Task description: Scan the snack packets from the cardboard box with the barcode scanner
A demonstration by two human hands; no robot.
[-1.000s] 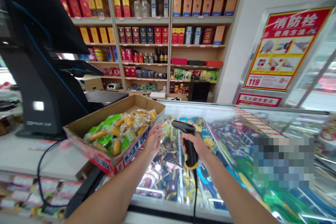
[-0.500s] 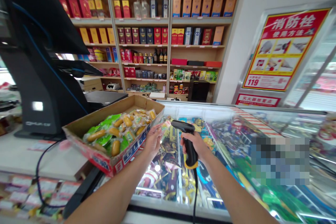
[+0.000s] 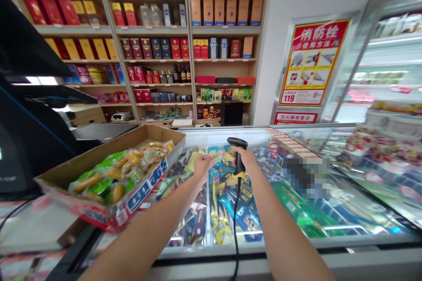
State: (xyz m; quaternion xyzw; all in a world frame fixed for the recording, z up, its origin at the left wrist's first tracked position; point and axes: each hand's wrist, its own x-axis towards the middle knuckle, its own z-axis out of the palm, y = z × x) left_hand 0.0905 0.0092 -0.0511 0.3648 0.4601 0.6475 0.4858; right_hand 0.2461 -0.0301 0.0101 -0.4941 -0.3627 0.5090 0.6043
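Note:
My right hand (image 3: 245, 158) is wrapped round the grip of a black and yellow barcode scanner (image 3: 239, 167), held upright above the glass-topped freezer (image 3: 239, 240). A black cable hangs from the scanner's base. To its left, my left hand (image 3: 201, 164) pinches a small wrapped packet (image 3: 216, 157), whose contents are too small to make out. The packet is close to the scanner but apart from it. Left of my forearm stands an open cardboard box (image 3: 140, 199) with several wrapped sausage-like snacks (image 3: 117, 173) and green packets in it.
A dark checkout terminal (image 3: 29, 131) stands at the left, beside the box. Bags of frozen goods lie under the freezer glass. Behind it are shelves (image 3: 154, 30) of boxes and bottles, and a red and yellow sign (image 3: 314, 63) hangs on the wall.
My view has swung right, so the box and terminal sit farther left. Both hands have shifted right relative to the box. The scanner's head has turned away from the packet.

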